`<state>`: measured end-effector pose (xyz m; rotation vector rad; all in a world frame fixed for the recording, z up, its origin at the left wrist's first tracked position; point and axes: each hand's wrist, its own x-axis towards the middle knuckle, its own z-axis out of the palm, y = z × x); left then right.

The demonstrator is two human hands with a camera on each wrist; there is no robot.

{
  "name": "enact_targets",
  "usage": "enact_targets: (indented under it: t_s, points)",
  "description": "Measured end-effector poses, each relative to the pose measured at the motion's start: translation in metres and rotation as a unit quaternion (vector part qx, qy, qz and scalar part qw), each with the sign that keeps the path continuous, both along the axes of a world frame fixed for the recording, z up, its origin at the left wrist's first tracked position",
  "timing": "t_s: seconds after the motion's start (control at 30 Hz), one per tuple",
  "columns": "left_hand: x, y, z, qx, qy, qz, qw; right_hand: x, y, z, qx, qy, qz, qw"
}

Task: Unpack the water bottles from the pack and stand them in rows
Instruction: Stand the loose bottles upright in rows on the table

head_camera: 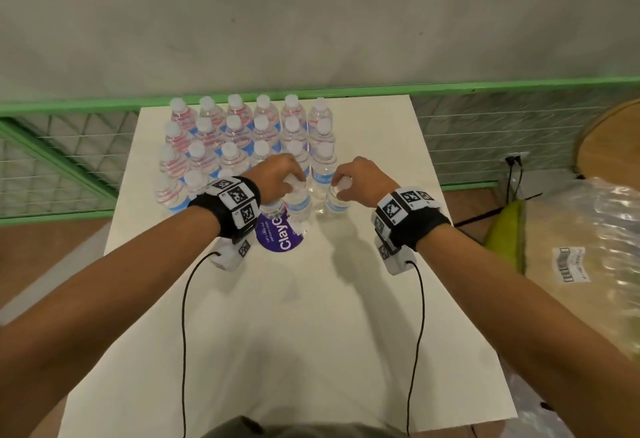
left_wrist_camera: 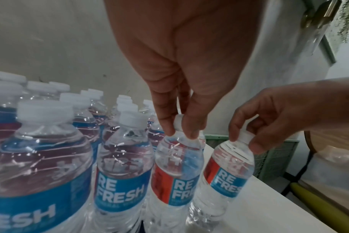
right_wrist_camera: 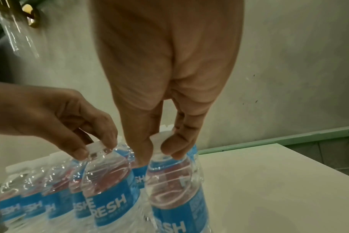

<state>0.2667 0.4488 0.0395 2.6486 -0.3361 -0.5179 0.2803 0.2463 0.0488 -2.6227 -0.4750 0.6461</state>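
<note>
Clear water bottles with white caps and blue-red labels stand in several rows (head_camera: 242,132) on the far half of the white table (head_camera: 294,316). My left hand (head_camera: 292,183) pinches the cap of a bottle (head_camera: 298,203) in the nearest row; the left wrist view shows those fingertips (left_wrist_camera: 168,129) round the cap above the bottle (left_wrist_camera: 177,170). My right hand (head_camera: 341,184) pinches the cap of the bottle (head_camera: 337,203) just right of it, seen close as hand (right_wrist_camera: 159,148) and bottle (right_wrist_camera: 171,181). Both bottles are upright, side by side at the row's right end.
A round purple sticker (head_camera: 280,235) lies on the table before the nearest row. Crumpled clear plastic wrap (head_camera: 588,264) lies to the right of the table, beside a round wooden top (head_camera: 613,139). A green rail with wire mesh (head_camera: 485,119) runs behind.
</note>
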Motion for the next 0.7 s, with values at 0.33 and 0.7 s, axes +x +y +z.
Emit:
enact_targets:
  t_s: [0.33,0.7]
  points:
    - [0.009,-0.002,-0.011,0.0,-0.019,-0.018,1.0,0.018,0.009,-0.007,0.03,-0.003,0.02,0.999]
    - [0.011,-0.013,-0.008,0.087,-0.022,0.006,0.996,0.018,0.017,-0.011,0.02,0.0,-0.01,1.0]
